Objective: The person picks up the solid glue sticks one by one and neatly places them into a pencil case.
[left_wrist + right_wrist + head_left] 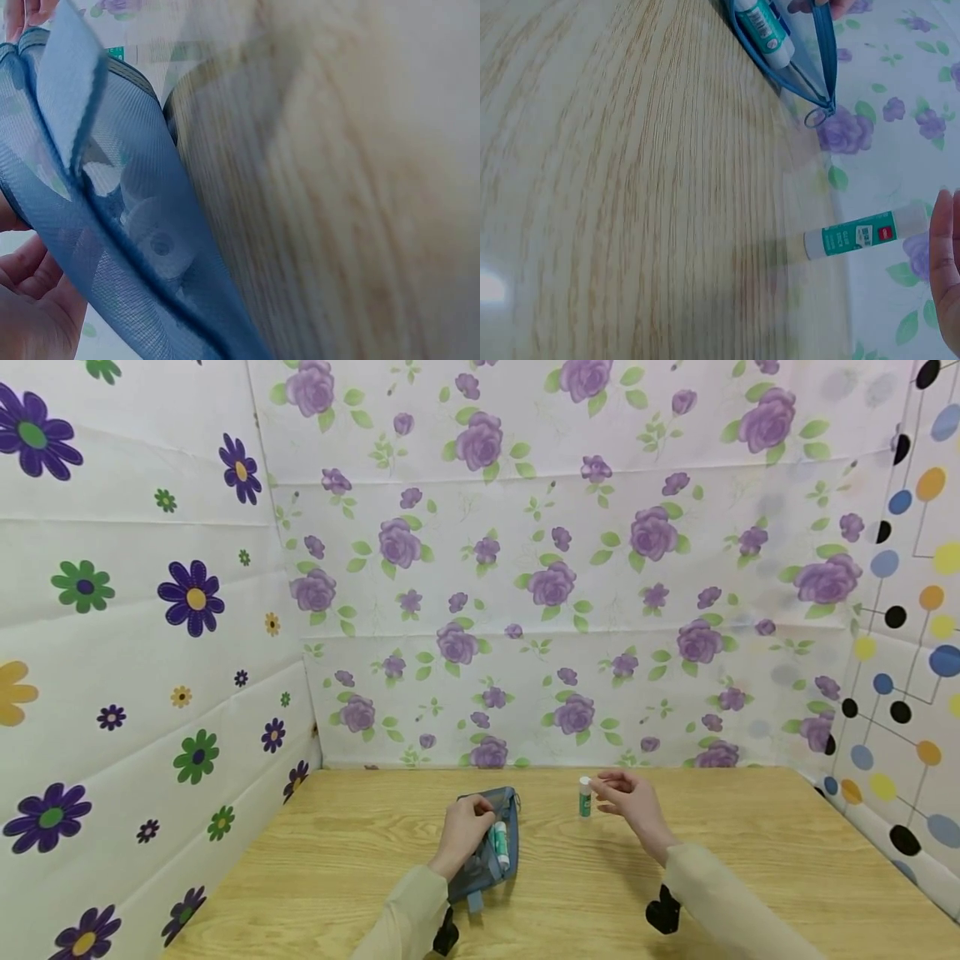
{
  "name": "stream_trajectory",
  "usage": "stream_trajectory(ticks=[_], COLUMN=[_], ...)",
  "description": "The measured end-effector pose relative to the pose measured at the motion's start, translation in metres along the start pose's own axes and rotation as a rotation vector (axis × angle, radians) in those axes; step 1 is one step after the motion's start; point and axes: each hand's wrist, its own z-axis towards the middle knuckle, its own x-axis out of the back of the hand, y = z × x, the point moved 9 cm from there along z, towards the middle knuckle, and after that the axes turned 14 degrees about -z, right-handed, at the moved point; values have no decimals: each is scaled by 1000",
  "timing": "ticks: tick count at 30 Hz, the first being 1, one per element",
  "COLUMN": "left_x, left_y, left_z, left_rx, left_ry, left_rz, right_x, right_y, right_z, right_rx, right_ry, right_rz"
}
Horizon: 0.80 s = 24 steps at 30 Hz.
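Observation:
A blue mesh zip pouch (480,882) lies unzipped on the table, and my left hand (462,831) grips its far rim. Inside it shows a green-and-white glue stick (501,845); round pale ends (159,244) show through the mesh in the left wrist view. To the right, a second glue stick (585,797), green with a white cap, stands upright on the table. My right hand (632,806) is beside that stick's cap, thumb and fingers extended and apart from each other. In the right wrist view, the fingers (945,247) are right at the cap (910,220).
The wooden table (337,843) ends at a flower-printed cloth wall (525,693) close behind the standing glue stick. Patterned cloth also hangs at the left and right. A pull ring (815,118) hangs at the pouch's zip end.

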Motion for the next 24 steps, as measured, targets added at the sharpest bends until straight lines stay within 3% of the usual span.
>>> stream_trajectory(ticks=[8, 15, 24], left_x=[0, 1, 1], left_y=[1, 0, 0], left_z=[-1, -3, 0], left_rx=[-13, -6, 3], left_ry=[-5, -3, 6], left_rz=[-1, -4, -5], right_x=[11, 15, 18], right_y=[8, 6, 2], right_z=[1, 3, 3], right_rx=[39, 70, 144], right_ry=[62, 78, 118], right_rz=[-136, -84, -98])
